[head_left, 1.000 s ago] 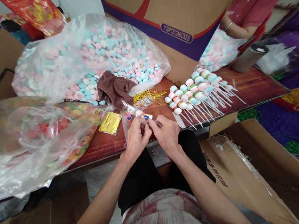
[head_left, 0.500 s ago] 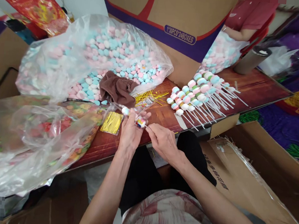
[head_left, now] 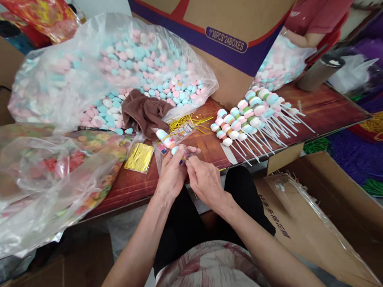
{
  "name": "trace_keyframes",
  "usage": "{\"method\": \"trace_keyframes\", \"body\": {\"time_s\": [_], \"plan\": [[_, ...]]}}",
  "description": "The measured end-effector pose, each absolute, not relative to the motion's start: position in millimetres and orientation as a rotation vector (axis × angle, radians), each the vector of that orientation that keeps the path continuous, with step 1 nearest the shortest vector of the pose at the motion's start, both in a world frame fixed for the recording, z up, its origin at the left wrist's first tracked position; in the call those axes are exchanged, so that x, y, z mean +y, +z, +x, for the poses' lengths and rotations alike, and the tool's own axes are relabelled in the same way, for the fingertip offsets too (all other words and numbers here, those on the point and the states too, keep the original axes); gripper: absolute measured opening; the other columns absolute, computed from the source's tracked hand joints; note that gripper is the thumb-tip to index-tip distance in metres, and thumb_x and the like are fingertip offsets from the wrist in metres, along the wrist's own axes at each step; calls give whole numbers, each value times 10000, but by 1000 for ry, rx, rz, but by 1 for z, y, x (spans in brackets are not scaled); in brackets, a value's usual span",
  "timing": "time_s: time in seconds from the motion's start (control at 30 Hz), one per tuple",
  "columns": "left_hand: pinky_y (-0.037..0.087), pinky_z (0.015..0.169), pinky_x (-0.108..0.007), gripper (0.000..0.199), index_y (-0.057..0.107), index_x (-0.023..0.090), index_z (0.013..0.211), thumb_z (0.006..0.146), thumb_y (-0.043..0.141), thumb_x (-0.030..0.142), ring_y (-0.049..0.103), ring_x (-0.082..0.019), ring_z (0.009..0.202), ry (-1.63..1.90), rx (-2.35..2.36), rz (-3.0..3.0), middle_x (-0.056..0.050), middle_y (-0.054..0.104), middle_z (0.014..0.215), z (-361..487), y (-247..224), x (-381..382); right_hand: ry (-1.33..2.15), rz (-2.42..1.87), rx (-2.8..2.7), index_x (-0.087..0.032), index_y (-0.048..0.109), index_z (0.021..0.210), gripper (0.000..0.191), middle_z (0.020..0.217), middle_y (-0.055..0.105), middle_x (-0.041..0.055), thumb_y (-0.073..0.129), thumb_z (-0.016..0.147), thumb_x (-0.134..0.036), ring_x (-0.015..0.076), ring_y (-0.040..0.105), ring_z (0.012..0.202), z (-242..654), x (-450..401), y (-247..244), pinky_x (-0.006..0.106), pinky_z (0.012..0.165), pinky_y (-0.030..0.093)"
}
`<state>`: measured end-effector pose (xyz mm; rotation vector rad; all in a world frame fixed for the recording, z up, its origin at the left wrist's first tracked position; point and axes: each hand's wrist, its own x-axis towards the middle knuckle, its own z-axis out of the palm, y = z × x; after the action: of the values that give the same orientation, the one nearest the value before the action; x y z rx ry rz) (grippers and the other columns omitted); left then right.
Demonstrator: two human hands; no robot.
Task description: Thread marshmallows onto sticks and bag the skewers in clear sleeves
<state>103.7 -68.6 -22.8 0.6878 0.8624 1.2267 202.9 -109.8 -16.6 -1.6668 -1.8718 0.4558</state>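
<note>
A marshmallow skewer (head_left: pixel 168 141) in a clear wrapper with coloured print slants up from between my hands over the table's front edge. My left hand (head_left: pixel 172 173) is closed round its lower part, thumb on top. Pressed against it, my right hand (head_left: pixel 206 177) pinches the lower end of the skewer; the stick and the wrapper's mouth are mostly hidden by the fingers. Left of my hands lies a packet of gold twist ties (head_left: pixel 139 157). Just beyond are loose gold twist ties (head_left: pixel 188 125) and a brown cloth (head_left: pixel 143 112).
Finished-looking marshmallow skewers (head_left: pixel 247 117) lie piled at the right. A big clear bag of marshmallows (head_left: pixel 118 65) and a large carton (head_left: pixel 203 10) stand behind. Bagged gummy pieces (head_left: pixel 85 165) sit left. An open cardboard box (head_left: pixel 291 223) is low right; a co-worker (head_left: pixel 318 20) sits beyond.
The skewer has slid up through my left hand, showing more marshmallows past the thumb. My left fingers have closed round its lower end, and my hands have come together. The view has shifted slightly.
</note>
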Motion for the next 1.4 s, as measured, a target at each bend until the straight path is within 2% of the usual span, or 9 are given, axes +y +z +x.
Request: {"method": "trace_keyframes", "body": {"time_s": [0.17, 0.23, 0.5, 0.63, 0.73, 0.93, 1.07, 1.3, 1.4], "plan": [[540, 816, -335, 277, 609, 193, 896, 782, 742, 408, 716, -239, 982, 1215, 849, 681, -45, 722, 912, 98, -23, -66, 1036, -1403, -1639, -212, 511, 690, 275, 540, 513, -44, 412, 945, -235, 108, 448, 488, 219, -121, -10, 232, 535, 314], [551, 817, -359, 264, 621, 185, 897, 793, 728, 403, 716, -258, 981, 1183, 824, 718, -60, 733, 894, 102, -23, -70, 1086, -1330, -1548, -215, 459, 636, 307, 526, 486, -50, 424, 939, -247, 101, 429, 484, 216, -120, -13, 227, 536, 328], [558, 886, -407, 316, 681, 167, 1040, 840, 679, 412, 691, -287, 1046, 973, 827, 793, -126, 747, 1071, 93, -18, -86, 845, -1377, -1565, -229, 431, 667, 296, 560, 492, -33, 408, 960, -261, 118, 449, 521, 202, -124, -19, 247, 584, 352], [535, 950, -431, 434, 659, 185, 1096, 821, 689, 520, 684, -281, 1089, 1090, 852, 662, -129, 713, 1159, 80, -12, -80, 660, -1393, -1704, -224, 481, 717, 264, 612, 526, -12, 393, 966, -225, 122, 432, 524, 203, -125, -19, 252, 583, 333], [528, 965, -423, 472, 660, 174, 1036, 812, 665, 589, 704, -262, 1046, 1193, 889, 554, -115, 733, 1082, 76, -13, -74, 547, -1414, -1792, -212, 518, 763, 252, 632, 560, 1, 382, 976, -214, 123, 461, 529, 200, -127, -27, 245, 581, 333], [521, 983, -424, 295, 672, 130, 863, 759, 791, 380, 733, -252, 943, 1214, 889, 558, -63, 748, 842, 83, -20, -76, 470, -1456, -1865, -183, 597, 881, 237, 665, 623, 16, 385, 980, -215, 133, 543, 558, 195, -129, -37, 231, 592, 365], [520, 980, -426, 247, 694, 129, 849, 773, 772, 351, 728, -254, 944, 1218, 842, 588, -74, 753, 833, 86, -16, -80, 541, -1439, -1831, -178, 616, 936, 235, 677, 632, 19, 386, 971, -210, 136, 547, 555, 196, -124, -32, 238, 593, 373], [513, 935, -338, 254, 725, 145, 968, 836, 705, 361, 675, -222, 1030, 1299, 915, 696, -94, 751, 992, 79, -15, -86, 963, -1353, -1537, -209, 594, 985, 146, 819, 672, 19, 488, 957, -306, 153, 616, 726, 188, -113, -14, 252, 675, 439], [535, 818, -297, 282, 718, 185, 1034, 847, 690, 394, 671, -190, 927, 1282, 910, 753, -82, 733, 1034, 72, -13, -92, 1319, -1178, -1157, -196, 578, 801, 240, 676, 612, -7, 555, 918, -405, 116, 530, 583, 174, -106, -8, 229, 553, 395]]}}
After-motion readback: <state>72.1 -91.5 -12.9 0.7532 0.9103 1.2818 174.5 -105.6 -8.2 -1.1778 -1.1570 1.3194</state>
